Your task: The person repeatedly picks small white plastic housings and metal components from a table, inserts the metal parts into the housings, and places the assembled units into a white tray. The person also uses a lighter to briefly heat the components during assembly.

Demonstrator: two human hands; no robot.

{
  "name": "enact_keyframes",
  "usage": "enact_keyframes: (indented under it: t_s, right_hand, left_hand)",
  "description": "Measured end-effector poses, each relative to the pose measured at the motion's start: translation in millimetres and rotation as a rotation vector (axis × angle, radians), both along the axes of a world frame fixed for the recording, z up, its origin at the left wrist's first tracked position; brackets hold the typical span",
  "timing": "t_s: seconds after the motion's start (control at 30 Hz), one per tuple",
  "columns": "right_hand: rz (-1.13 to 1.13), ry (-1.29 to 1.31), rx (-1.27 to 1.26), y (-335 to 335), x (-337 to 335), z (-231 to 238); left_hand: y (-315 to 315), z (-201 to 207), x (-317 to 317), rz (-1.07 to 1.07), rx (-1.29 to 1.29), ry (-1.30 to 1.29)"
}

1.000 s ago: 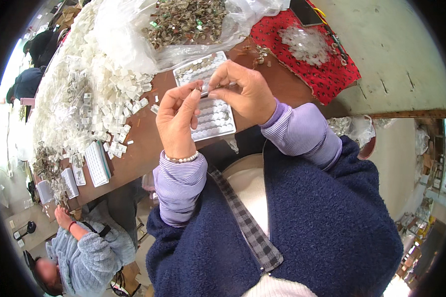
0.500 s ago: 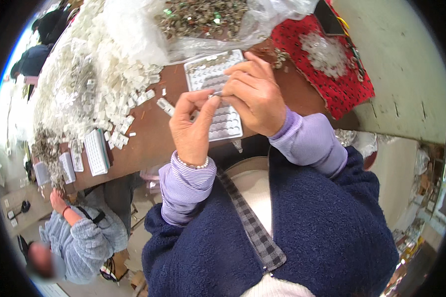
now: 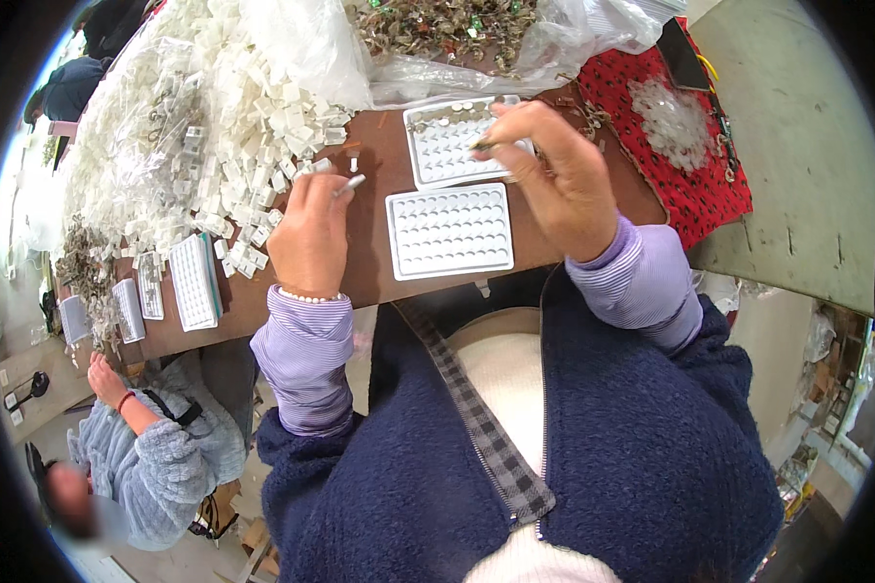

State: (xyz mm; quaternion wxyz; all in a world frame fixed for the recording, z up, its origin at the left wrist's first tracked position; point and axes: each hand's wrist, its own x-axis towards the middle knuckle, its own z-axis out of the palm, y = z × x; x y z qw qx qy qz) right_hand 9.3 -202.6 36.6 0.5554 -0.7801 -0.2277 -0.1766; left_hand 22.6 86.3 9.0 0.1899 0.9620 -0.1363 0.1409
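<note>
I judge I'm mid-loading: my left hand (image 3: 311, 233) pinches a small white plastic piece (image 3: 350, 183), my right hand (image 3: 549, 175) pinches a small dark part (image 3: 480, 145) over the far dimpled tray (image 3: 437, 146), needing seating next.

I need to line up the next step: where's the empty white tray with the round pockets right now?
In the head view the empty white tray lies flat on the brown table, between the left hand and right hand, just nearer than the second tray.
</note>
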Motion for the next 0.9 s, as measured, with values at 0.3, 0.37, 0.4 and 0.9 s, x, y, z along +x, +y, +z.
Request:
enact_keyframes:
  t_s: [0.3, 0.37, 0.4, 0.9]
  right_hand:
    - [0.038, 0.003, -0.064, 17.2, -12.7, -3.3]
    - [0.063, 0.088, -0.092, -0.6, -19.4, -6.3]
    - [0.074, 0.132, -0.106, -6.5, -23.0, -7.8]
    - [0.201, 0.323, 0.088, 5.1, -20.3, -0.7]
  left_hand:
    - [-54.0, 27.1, -26.7, -0.193, -1.037, 0.623]
    - [-64.5, 24.2, -28.1, -0.237, -1.16, 0.711]
    - [-68.1, 23.0, -28.7, -0.257, -1.179, 0.724]
    - [-73.9, 10.2, -31.3, -0.215, -1.152, 0.422]
